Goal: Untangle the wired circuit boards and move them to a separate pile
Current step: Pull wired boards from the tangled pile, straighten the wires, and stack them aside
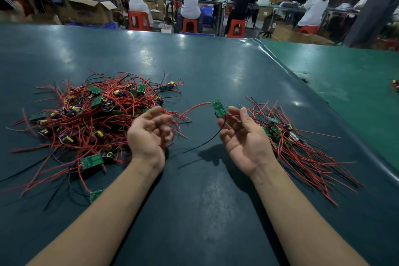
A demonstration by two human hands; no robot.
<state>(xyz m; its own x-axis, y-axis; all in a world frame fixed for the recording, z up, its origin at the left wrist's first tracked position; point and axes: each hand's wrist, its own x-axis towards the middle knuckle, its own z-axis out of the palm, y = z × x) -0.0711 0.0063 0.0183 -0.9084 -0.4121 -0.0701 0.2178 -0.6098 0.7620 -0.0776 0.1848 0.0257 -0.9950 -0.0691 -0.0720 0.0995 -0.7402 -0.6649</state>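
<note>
1. Nearest the camera, 2 bare forearms reach out over the dark green table (pixel 205 211), palms turned up.
2. On the left, the tangled pile (pixel 90 114) of boards and red wires is much the larger, so I judge most of the sorting remains.
3. The left hand (pixel 149 134) hovers at that pile's edge, fingers loosely curled; they seem to grip nothing.
4. Between the hands, 1 circuit board (pixel 219 109) is lifted, its red wire trailing back towards the tangle and possibly snagged.
5. The right hand (pixel 244 134), otherwise open, appears to pinch that board at its fingertips.
6. Right of it lies the separate pile (pixel 302 153), wires roughly combed.
7. Beyond, seated workers (pixel 190 0) on red stools (pixel 139 20).
</note>
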